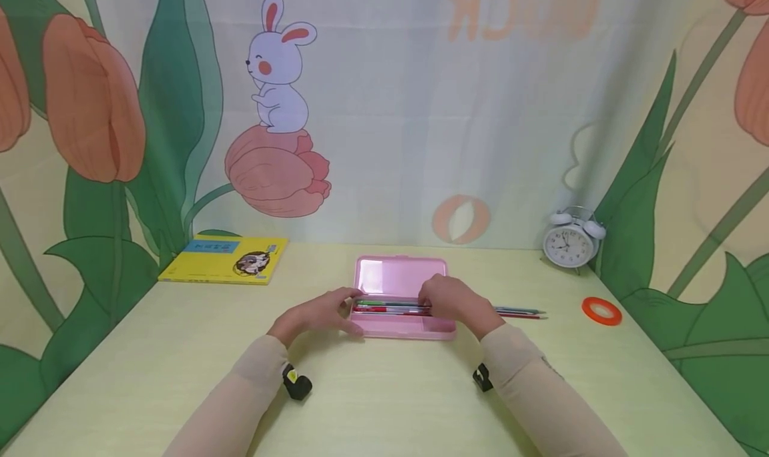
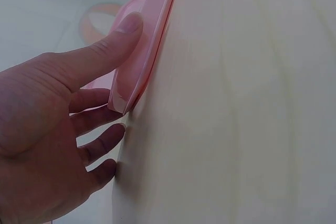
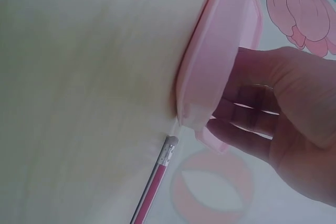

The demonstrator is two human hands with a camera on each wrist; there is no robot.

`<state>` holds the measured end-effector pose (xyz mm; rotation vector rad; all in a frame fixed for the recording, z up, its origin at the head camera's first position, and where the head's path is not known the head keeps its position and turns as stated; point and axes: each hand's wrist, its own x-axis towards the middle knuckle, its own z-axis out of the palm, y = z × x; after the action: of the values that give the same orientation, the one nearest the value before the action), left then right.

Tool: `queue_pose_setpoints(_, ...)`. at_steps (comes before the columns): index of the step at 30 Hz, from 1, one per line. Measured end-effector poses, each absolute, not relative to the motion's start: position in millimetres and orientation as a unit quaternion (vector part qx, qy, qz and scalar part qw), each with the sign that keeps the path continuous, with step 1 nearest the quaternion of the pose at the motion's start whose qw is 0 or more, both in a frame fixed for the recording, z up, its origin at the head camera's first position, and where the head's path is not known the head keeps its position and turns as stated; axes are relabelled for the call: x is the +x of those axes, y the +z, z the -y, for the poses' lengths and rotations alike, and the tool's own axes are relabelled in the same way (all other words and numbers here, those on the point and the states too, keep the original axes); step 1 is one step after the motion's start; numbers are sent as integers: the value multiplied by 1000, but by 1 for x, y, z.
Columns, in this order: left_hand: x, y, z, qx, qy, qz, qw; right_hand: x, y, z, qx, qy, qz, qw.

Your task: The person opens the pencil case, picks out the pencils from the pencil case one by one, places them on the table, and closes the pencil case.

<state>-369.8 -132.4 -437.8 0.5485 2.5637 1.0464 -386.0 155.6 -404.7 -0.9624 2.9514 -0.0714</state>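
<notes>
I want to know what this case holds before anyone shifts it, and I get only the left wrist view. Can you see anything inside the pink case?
Observer: Yes. The head view shows pens lying lengthwise in the open pink case.
Operator: Thanks. Is there anything just past the end by the right hand?
Observer: Two pencils lie there, with their tips pointing away from the case.

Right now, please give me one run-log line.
case: open, pens inside | left hand: holding left end | right hand: over right end, grip hidden | pencils: outside
</notes>
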Motion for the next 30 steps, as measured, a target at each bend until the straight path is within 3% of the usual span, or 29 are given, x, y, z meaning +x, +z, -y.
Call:
queue_pose_setpoints(13, -368, -437, 133, 198, 368, -894, 160, -383, -402, -152, -296, 12, -955, -18)
queue_pose_setpoints(30, -370, -438, 133, 199, 369, -894, 157, -371, -386, -174, -290, -44, -956, -10)
